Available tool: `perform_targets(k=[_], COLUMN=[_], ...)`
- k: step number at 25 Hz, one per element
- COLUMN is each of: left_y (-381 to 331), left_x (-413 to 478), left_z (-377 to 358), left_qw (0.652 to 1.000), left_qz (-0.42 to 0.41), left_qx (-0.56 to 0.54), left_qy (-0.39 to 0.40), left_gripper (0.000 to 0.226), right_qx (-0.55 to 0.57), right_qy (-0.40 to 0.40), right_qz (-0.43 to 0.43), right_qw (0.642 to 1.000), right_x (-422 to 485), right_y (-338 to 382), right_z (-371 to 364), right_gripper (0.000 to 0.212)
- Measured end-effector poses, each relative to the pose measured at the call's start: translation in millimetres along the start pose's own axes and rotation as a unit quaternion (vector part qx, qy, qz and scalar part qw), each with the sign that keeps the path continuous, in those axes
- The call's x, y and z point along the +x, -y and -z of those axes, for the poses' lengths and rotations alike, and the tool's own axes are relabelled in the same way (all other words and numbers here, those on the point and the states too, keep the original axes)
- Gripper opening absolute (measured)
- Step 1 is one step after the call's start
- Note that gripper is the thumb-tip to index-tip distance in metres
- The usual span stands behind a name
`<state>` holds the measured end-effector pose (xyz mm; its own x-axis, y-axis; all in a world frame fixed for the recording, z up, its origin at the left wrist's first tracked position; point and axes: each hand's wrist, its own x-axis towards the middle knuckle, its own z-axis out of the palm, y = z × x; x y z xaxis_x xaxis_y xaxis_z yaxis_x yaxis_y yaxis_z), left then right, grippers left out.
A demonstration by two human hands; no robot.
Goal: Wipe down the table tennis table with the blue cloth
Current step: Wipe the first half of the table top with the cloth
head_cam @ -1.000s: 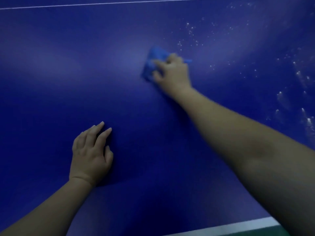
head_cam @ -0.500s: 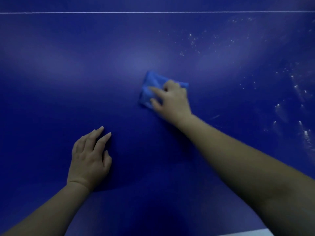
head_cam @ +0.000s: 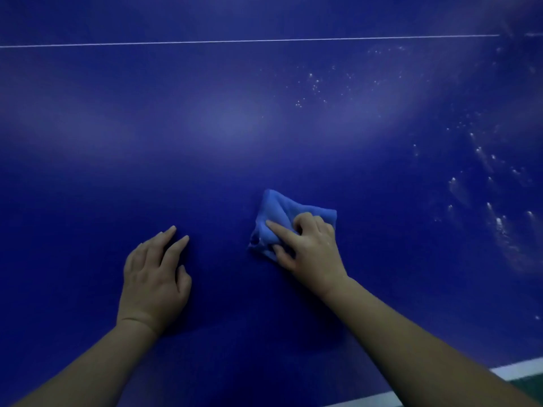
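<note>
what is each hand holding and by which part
The right hand grips the crumpled blue cloth by its near right part; the left hand holds nothing, resting on the dark blue table.

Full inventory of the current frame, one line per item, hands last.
table tennis table: 1, dark blue, fills nearly the whole view
thin line: 1, white, runs across the far part of the table
edge stripe: 1, white, near edge at lower right
blue cloth: 1, lighter blue, bunched on the table right of centre
specks: many, whitish, scattered over the upper right and right of the table
floor strip: 1, green, lower right corner beyond the edge stripe
left hand: 1, rests on the table left of the cloth, holds nothing
right hand: 1, grips the blue cloth and presses it on the table
</note>
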<state>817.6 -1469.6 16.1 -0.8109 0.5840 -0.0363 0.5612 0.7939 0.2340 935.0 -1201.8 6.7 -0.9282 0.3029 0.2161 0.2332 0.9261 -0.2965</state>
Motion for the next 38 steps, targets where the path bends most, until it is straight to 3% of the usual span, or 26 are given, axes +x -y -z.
perform_targets(k=[2, 4, 7, 8, 9, 10, 11, 13, 15, 16, 17, 19, 21, 22, 23, 24, 26, 27, 29, 32, 33, 35, 38], left_y=[0.0, -0.6, -0.4, -0.1, 0.5, 1.1, 1.3, -0.8, -2.5, -3.6, -5.7, -16.0, -33.8, -43.9, -53.5, -62.2, -75.8, -79.7, -80.5, -75.6, -75.3, -77.6, -83.6], left_x=[-0.7, -0.4, -0.7, -0.3, -0.5, -0.8, -1.4, -3.0, -3.7, -2.6, -0.7, 8.3, 26.7, 37.8, 49.1, 58.2, 67.6, 68.5, 68.5, 67.8, 67.7, 67.8, 68.9], left_z=[0.2, -0.1, -0.9, -1.5, -1.5, -1.1, -0.3, 0.8, 0.2, -0.4, -0.9, -0.6, -0.1, 1.0, 1.7, 1.2, -8.1, -14.4, -24.0, -28.6, -27.7, -26.1, -22.7], left_qw=[1.0, 1.0, 1.0, 1.0, 1.0, 1.0, 1.0, 1.0, 1.0, 1.0, 0.999, 0.997, 0.991, 0.987, 0.982, 0.977, 0.974, 0.973, 0.972, 0.971, 0.97, 0.969, 0.971], left_qz=[0.001, 0.0, 0.004, 0.005, 0.004, 0.004, 0.005, 0.01, 0.018, 0.023, 0.031, 0.07, 0.128, 0.158, 0.183, 0.202, 0.222, 0.227, 0.229, 0.231, 0.231, 0.236, 0.231], left_qx=[-0.002, -0.005, -0.006, -0.006, -0.005, -0.006, -0.009, -0.014, -0.016, -0.017, -0.018, -0.02, -0.026, -0.036, -0.05, -0.062, -0.045, -0.027, -0.008, 0.006, 0.008, 0.013, 0.013], left_qy=[0.001, 0.0, 0.002, 0.005, 0.007, 0.007, 0.005, 0.005, 0.007, 0.008, 0.008, 0.0, -0.013, -0.02, -0.024, -0.025, -0.023, -0.027, -0.053, -0.07, -0.069, -0.068, -0.063], left_gripper=[0.057, 0.057, 0.056, 0.056, 0.056, 0.055, 0.055, 0.051, 0.047, 0.047, 0.047, 0.044, 0.042, 0.042, 0.043, 0.045, 0.05, 0.051, 0.052, 0.049, 0.05, 0.05, 0.048], right_qx=[-0.002, -0.072, -0.102, -0.098, -0.1, -0.099, -0.087, -0.047, -0.025, -0.025, -0.039, -0.067, -0.048, -0.051, -0.064, -0.067, -0.023, 0.008, 0.052, 0.056, 0.032, -0.01, -0.037], right_qy=[-0.024, -0.098, -0.158, -0.161, -0.15, -0.139, -0.136, -0.096, -0.05, -0.055, -0.068, -0.099, -0.129, -0.129, -0.114, -0.096, -0.051, -0.02, 0.015, 0.051, 0.058, 0.039, -0.035], right_qz=[-0.008, -0.176, -0.476, -0.542, -0.567, -0.545, -0.481, -0.277, -0.095, -0.056, -0.07, -0.223, -0.402, -0.442, -0.435, -0.382, -0.188, -0.091, 0.045, 0.13, 0.123, 0.027, -0.242], right_qw=[1.0, 0.977, 0.859, 0.819, 0.804, 0.821, 0.861, 0.955, 0.994, 0.997, 0.994, 0.967, 0.905, 0.886, 0.891, 0.917, 0.98, 0.996, 0.997, 0.989, 0.99, 0.999, 0.969], right_x=[-6.4, -17.5, -39.5, -39.7, -37.2, -33.4, -28.8, -23.8, -17.0, -9.2, -2.7, 7.4, 13.2, 18.1, 26.0, 34.3, 56.6, 71.1, 112.9, 186.4, 209.4, 248.7, 252.7], right_y=[-39.0, -103.7, -170.3, -164.8, -144.9, -115.7, -81.9, -15.6, -0.5, -17.4, -42.7, -111.4, -160.2, -161.9, -149.0, -125.5, -70.3, -46.4, -15.2, -11.2, -24.7, -82.6, -202.4], right_z=[17.5, 41.2, 75.1, 73.6, 66.8, 55.2, 40.3, 12.1, 4.5, 10.5, 19.0, 38.5, 57.6, 55.9, 48.8, 38.4, 14.1, 0.7, -21.2, -37.9, -37.3, -25.7, 14.6], right_gripper=[0.036, 0.039, 0.044, 0.045, 0.044, 0.042, 0.039, 0.035, 0.035, 0.035, 0.035, 0.036, 0.04, 0.041, 0.041, 0.039, 0.037, 0.036, 0.035, 0.036, 0.038, 0.038, 0.041])
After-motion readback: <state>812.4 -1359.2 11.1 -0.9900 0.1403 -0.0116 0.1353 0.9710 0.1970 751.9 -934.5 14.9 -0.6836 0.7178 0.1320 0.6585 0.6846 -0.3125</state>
